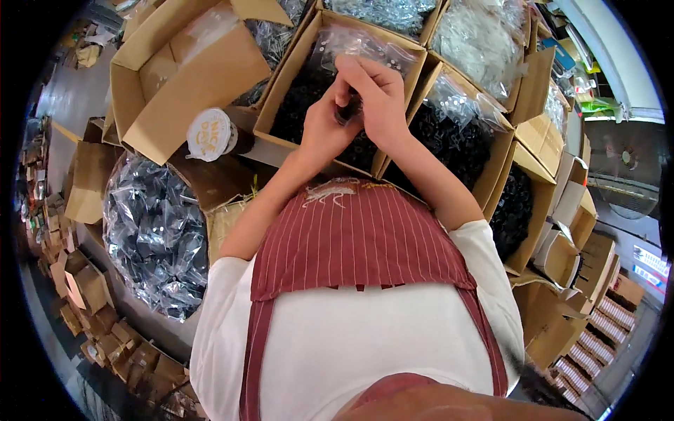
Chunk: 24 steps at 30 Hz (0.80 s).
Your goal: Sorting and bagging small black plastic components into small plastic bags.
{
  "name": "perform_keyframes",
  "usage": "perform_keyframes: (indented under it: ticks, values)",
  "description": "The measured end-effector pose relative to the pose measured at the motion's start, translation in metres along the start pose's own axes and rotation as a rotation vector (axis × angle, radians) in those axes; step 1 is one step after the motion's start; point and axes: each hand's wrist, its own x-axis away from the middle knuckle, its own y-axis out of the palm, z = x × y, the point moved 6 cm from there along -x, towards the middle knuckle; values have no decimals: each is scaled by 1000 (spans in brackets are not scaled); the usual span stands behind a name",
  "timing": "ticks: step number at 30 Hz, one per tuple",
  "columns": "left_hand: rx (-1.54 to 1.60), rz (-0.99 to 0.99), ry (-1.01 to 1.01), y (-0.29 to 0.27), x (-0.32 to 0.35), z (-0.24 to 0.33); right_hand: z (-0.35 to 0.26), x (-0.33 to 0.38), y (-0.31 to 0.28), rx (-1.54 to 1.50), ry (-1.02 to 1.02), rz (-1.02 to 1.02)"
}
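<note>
The left hand and the right hand meet above an open cardboard box, with a small dark, glossy bundle in the hollow between them. That closeness is the relation that counts most: the bundle lies just to the right of the left palm, beneath the right hand's bent knuckles, so neither hand has any real reach to cover, and the left seems slightly nearer. The left hand's fingers appear curled round the bundle, grasping it from its left side. The right hand's fingers are bent inward over its top, but their tips are hidden, so I cannot tell whether they pinch it or only rest against it. Too little of the bundle shows to tell its long axis, or whether it is a clear bag of dark parts or loose pieces. Below and around the hands, the box holds many black pieces, and a clear plastic bag with small pale bits in it lies at the far side, just beyond the right hand's knuckles. To the right, a neighbouring box holds more black parts; to the left, a lidded cup stands near the box, well apart from the fingers.
</note>
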Motion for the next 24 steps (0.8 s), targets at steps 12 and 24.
perform_keyframes:
  ticks: [12, 24]
  values:
    - [-2, 85, 161, -7, -7, 6, -23, 6, 15, 115, -167, -287]
    - [278, -395, -55, -48, 5, 13, -24, -15, 5, 1034, -546, -555]
